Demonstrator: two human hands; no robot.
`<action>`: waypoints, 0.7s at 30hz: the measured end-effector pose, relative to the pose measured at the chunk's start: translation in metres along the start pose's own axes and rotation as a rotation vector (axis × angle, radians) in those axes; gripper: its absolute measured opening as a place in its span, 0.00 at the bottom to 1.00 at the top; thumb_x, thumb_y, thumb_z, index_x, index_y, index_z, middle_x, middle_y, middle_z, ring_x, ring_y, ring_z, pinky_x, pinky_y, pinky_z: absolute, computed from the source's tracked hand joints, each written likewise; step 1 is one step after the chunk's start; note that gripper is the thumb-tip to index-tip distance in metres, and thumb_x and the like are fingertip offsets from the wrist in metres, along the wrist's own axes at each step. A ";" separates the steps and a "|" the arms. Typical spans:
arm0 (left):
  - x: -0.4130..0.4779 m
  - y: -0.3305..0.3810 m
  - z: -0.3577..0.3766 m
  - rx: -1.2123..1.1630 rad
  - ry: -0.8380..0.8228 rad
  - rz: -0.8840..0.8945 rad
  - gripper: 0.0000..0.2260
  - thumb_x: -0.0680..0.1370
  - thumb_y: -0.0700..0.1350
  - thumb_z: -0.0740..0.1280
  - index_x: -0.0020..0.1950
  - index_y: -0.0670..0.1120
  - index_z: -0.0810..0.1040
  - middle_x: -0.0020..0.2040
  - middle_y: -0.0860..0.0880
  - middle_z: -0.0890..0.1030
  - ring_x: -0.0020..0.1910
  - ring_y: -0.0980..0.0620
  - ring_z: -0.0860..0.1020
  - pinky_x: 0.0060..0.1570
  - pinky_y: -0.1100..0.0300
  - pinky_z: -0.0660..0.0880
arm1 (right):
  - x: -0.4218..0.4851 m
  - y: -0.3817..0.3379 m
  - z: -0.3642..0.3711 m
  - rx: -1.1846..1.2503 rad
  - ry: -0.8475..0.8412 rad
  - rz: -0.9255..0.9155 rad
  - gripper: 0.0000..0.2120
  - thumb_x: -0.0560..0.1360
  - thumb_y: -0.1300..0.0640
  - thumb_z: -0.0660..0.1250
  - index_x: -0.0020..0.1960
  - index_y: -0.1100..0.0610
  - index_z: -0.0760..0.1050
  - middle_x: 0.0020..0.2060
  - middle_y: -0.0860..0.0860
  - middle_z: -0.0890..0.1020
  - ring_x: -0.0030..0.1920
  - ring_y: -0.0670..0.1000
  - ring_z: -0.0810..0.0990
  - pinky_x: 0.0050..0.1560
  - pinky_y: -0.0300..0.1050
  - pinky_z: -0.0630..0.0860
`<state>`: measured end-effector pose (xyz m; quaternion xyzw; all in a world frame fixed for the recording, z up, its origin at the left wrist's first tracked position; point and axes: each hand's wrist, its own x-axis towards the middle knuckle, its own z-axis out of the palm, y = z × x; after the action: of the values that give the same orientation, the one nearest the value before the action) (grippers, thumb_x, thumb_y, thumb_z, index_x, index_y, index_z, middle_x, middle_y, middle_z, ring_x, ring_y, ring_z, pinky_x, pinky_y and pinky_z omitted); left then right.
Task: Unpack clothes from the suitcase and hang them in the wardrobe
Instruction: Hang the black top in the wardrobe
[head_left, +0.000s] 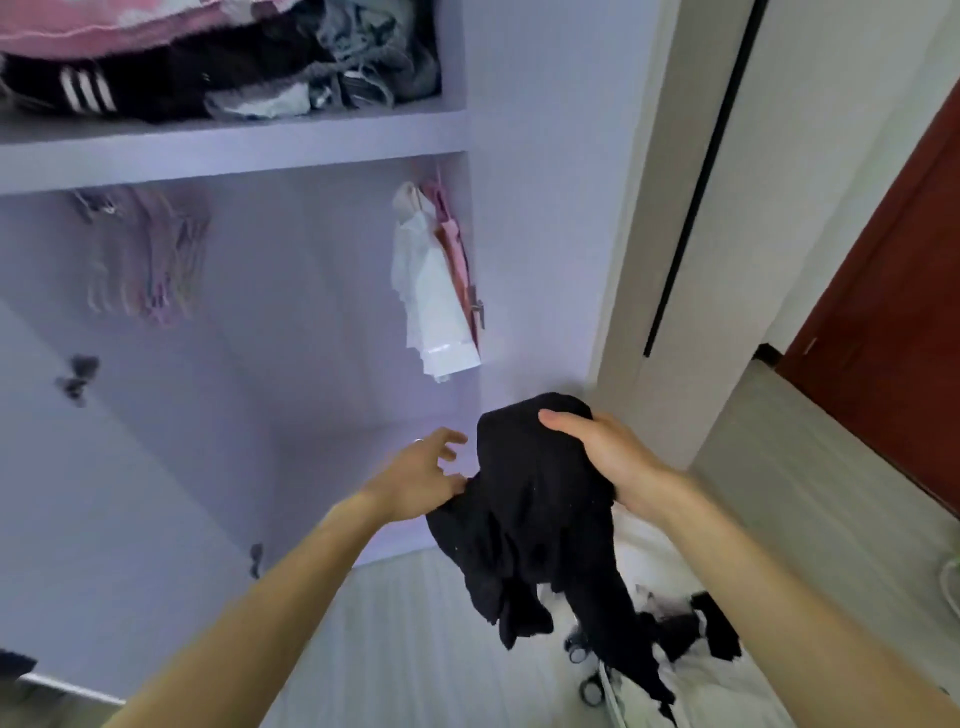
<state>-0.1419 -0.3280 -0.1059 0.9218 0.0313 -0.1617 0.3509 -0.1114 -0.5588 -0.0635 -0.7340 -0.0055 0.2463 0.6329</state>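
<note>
The right hand (597, 457) grips the top of a black piece of clothing (530, 519), with the thumb over the bunched cloth. The left hand (421, 478) is just beside it with its fingers spread. It touches the cloth's left edge, but I cannot tell if it pinches it. The hands are a little apart, with the cloth between them.

So this black piece is out of the suitcase and up in front of the wardrobe (540, 208). It is not on a hanger yet and hangs down in a crumpled bundle.

Farther out, above the hands, a white top (431, 291) and a pink one (457, 254) already hang at the right end of the wardrobe. That part looks done. In the upper left of the frame a bunch of bare hangers (150, 254) waits, a bit blurry. One of them is probably needed next. Above them a shelf (234, 140) holds a pile of folded clothes (208, 67).

In the lower right of the frame, on the floor (415, 649), lies what looks like the open suitcase (691, 675), white inside. More dark clothes (717, 623) lie in it, so I think plenty of the job is left.

Both arms reach forward from the bottom of the frame and come close together in the middle. The right arm comes in from the lower right and holds the cloth up high. The left arm comes in from the lower left, with its hand a bit lower.
</note>
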 end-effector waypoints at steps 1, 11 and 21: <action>-0.011 -0.015 -0.011 -0.059 0.071 0.064 0.32 0.76 0.44 0.70 0.75 0.60 0.60 0.68 0.50 0.70 0.62 0.50 0.73 0.63 0.54 0.72 | 0.008 -0.004 0.022 0.041 0.008 0.014 0.13 0.77 0.47 0.69 0.55 0.54 0.81 0.46 0.50 0.87 0.49 0.52 0.86 0.59 0.51 0.79; -0.053 -0.120 -0.125 -0.015 0.490 0.228 0.15 0.79 0.37 0.60 0.53 0.55 0.80 0.47 0.59 0.82 0.48 0.53 0.80 0.52 0.55 0.76 | 0.059 -0.035 0.158 0.109 -0.108 0.075 0.15 0.78 0.46 0.67 0.57 0.54 0.81 0.52 0.52 0.86 0.53 0.52 0.84 0.58 0.48 0.78; -0.051 -0.150 -0.207 -0.304 0.594 -0.035 0.17 0.82 0.38 0.54 0.64 0.50 0.78 0.55 0.51 0.82 0.55 0.47 0.80 0.56 0.54 0.76 | 0.098 -0.090 0.185 0.219 0.198 -0.035 0.08 0.79 0.53 0.66 0.53 0.56 0.80 0.50 0.55 0.85 0.50 0.56 0.84 0.57 0.55 0.80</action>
<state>-0.1588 -0.0761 -0.0395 0.8651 0.1717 0.1144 0.4573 -0.0666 -0.3383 -0.0290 -0.6809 0.0711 0.1605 0.7111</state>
